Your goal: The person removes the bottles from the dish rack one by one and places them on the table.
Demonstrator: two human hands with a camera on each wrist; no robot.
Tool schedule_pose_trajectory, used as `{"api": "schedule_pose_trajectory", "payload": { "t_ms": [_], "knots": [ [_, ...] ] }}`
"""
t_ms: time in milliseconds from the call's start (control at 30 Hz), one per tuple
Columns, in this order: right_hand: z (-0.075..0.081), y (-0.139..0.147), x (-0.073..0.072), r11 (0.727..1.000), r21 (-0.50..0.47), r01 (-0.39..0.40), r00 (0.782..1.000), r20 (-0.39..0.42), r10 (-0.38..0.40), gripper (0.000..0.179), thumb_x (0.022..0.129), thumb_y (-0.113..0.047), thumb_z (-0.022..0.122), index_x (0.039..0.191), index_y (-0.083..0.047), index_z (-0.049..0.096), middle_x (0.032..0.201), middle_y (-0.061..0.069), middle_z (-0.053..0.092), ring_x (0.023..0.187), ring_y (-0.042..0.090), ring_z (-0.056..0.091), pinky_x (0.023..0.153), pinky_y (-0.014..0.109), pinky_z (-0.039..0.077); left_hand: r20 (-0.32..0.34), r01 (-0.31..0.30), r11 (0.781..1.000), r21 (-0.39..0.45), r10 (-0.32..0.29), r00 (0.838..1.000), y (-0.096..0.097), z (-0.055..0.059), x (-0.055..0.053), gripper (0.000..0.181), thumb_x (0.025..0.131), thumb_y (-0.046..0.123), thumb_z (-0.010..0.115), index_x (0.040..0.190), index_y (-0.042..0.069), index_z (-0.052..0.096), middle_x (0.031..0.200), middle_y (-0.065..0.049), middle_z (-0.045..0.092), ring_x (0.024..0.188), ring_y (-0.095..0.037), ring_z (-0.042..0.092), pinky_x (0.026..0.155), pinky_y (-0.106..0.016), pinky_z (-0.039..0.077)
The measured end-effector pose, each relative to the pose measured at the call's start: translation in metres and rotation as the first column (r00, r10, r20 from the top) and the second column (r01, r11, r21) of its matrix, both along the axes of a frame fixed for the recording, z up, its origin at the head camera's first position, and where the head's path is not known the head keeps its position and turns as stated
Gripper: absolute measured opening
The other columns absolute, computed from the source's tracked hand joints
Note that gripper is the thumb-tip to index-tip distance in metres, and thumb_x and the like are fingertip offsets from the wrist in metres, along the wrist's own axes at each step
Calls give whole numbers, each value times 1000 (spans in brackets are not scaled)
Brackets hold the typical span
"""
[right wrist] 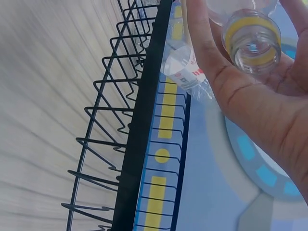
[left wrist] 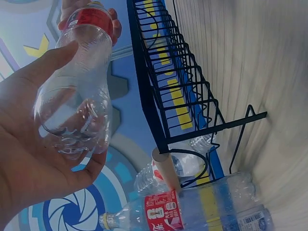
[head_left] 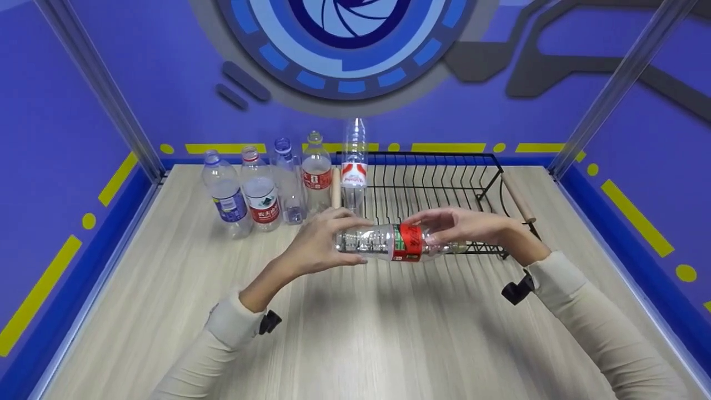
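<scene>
A clear plastic bottle (head_left: 377,243) with a red and green label lies sideways in the air, above the front edge of a black wire rack (head_left: 422,153). My left hand (head_left: 316,243) grips its base end, thumb and fingers on opposite sides. Around the label and neck end, my right hand (head_left: 469,226) holds it between thumb and fingers. In the right wrist view the bottle's uncapped mouth (right wrist: 255,45) shows a yellow ring. Another clear bottle (head_left: 354,175), with a red and white label, stands at the rack's left end.
Left of the rack stand several uncapped bottles: one with a purple label (head_left: 229,206), one with a red and white label (head_left: 262,206), a plain one (head_left: 290,189) and a red-labelled one (head_left: 317,173). The rack has wooden handles (head_left: 517,197). Blue panels (head_left: 166,100) enclose the wooden table (head_left: 355,344).
</scene>
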State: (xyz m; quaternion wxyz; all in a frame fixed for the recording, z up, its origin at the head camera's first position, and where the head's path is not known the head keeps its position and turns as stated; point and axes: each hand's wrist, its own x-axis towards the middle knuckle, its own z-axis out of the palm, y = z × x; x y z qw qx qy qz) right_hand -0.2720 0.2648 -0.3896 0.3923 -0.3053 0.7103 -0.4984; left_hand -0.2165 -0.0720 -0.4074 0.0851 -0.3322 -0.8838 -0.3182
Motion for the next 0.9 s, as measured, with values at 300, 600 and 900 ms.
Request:
{"api": "schedule_pose_trajectory", "payload": {
  "t_ms": [300, 600, 900],
  "knots": [
    [-2, -2, 2, 1000, 7, 0, 1000, -12, 1, 58, 100, -12, 63, 154, -8, 41, 155, 13, 49, 127, 20, 60, 99, 36, 56, 63, 54, 996, -77, -49, 997, 2, -2, 3, 66, 79, 39, 88, 140, 27, 64, 127, -5, 68, 122, -28, 59, 109, -61, 42],
    [-4, 6, 2, 999, 48, -9, 999, -46, 11, 57, 103, -15, 60, 156, -10, 40, 148, 16, 54, 128, 22, 60, 104, 39, 54, 101, 95, 994, -62, -88, 991, 1, -6, 3, 65, 81, 39, 86, 139, 22, 64, 130, -6, 67, 123, -28, 60, 102, -52, 51],
    [2, 34, 0, 996, 53, 71, 991, -121, -64, 52, 105, -16, 55, 154, -7, 41, 147, 20, 55, 129, 28, 60, 106, 36, 52, 109, 76, 996, -42, -71, 992, -12, -7, 1, 63, 81, 39, 86, 139, 27, 64, 132, -5, 67, 124, -27, 60, 104, -53, 50]
  ]
}}
